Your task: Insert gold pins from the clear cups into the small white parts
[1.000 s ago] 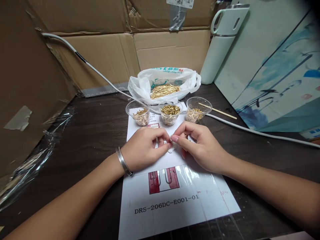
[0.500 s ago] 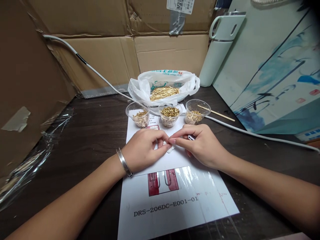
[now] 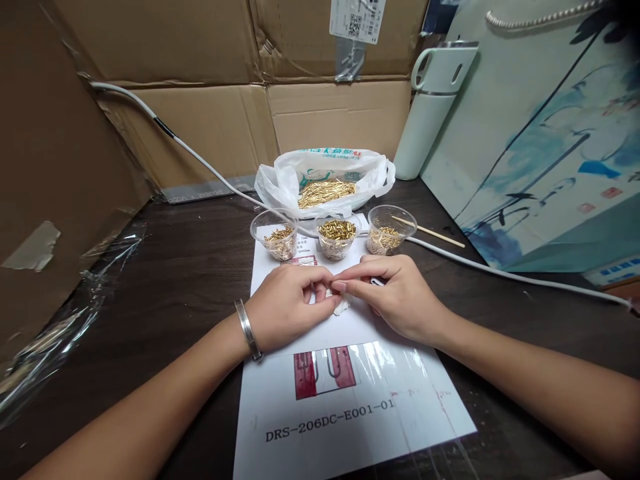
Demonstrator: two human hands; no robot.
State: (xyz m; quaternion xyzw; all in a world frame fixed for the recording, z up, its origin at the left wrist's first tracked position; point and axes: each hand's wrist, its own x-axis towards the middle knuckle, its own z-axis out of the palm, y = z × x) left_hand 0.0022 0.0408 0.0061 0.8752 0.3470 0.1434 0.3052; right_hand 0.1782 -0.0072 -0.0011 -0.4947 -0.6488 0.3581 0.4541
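both hands work just in front of the middle cup [image 3: 336, 253], a clear plastic one heaped with short brass-coloured pieces [image 3: 338, 230]. the left hand [image 3: 287, 303], with a silver bracelet [image 3: 247, 330] at its wrist, curls so that its thumb and forefinger face the right hand [image 3: 400, 297]. the right forefinger and thumb reach across, their tips close to each other and meeting the left fingertips. whatever might be pinched there is hidden or too small to see, so i cannot tell whether either hand is clamped on anything. a crumpled white scrap [image 3: 342, 307] sits in front of the middle cup, partly covered by the left hand's fingers, right where the two hands meet.

to the left of the middle cup stands the left cup [image 3: 260, 231], and to its right the right cup [image 3: 384, 217], each holding a smaller amount of gold-coloured bits. a thin wooden stick [image 3: 440, 235] leans from inside the right cup down to the table [image 3: 195, 247]. behind the middle cup, an open white plastic bag [image 3: 273, 190] holds a pile of long golden pins [image 3: 327, 193]. a printed paper [image 3: 260, 413] stretches forward from the middle cup, under both hands.
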